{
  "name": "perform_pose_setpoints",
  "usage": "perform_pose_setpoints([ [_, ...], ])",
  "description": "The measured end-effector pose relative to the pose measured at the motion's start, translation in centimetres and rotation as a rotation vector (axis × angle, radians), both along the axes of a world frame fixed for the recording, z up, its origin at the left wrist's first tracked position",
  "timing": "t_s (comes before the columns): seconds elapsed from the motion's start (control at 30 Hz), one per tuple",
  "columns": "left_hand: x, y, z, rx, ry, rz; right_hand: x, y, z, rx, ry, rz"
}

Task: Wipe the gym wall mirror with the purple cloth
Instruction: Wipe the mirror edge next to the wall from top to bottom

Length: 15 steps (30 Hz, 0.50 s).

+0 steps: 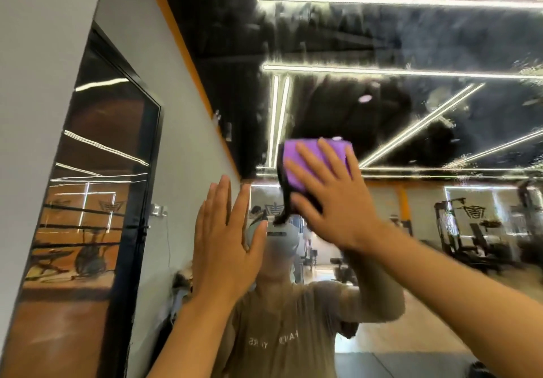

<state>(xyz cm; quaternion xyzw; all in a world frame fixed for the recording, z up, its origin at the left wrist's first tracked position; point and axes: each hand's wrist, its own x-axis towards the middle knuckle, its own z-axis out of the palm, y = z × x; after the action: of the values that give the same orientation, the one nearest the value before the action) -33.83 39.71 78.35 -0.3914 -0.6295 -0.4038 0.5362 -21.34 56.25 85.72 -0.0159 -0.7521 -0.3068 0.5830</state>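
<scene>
The gym wall mirror fills most of the head view, its upper part streaked and smeared over the reflected ceiling lights. My right hand presses the purple cloth flat against the glass with straight, spread fingers, near the middle of the view. My left hand lies flat on the mirror to the lower left of the cloth, fingers straight and together, holding nothing. My own reflection in a tan shirt shows below both hands.
A grey wall with a black-framed window runs along the left. An orange strip borders the mirror's left edge. Gym machines appear reflected at the right.
</scene>
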Motion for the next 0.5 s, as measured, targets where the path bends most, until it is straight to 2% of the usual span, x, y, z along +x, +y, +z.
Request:
perform_pose_setpoints([
  [0.1, -0.3, -0.5, -1.4, 0.069, -0.084, 0.045, 0.2, 0.0, -8.5, 0.140, -0.108, -0.031],
  [0.2, -0.8, -1.0, -2.9, 0.055, -0.108, 0.081, 1.0, 0.4, -10.3, 0.227, -0.201, -0.078],
  [0.33, -1.2, -1.5, -3.5, 0.035, -0.103, 0.101, 1.1, 1.2, -6.1, 0.252, -0.293, -0.081],
  [0.43, -1.3, -1.6, -3.5, 0.019, -0.095, 0.113, 0.3, 1.2, -0.3, 0.161, -0.170, -0.082],
  [0.5, -1.4, -1.7, -3.6, 0.005, -0.094, 0.122, 0.1, 0.7, 4.4, 0.023, -0.072, -0.096],
])
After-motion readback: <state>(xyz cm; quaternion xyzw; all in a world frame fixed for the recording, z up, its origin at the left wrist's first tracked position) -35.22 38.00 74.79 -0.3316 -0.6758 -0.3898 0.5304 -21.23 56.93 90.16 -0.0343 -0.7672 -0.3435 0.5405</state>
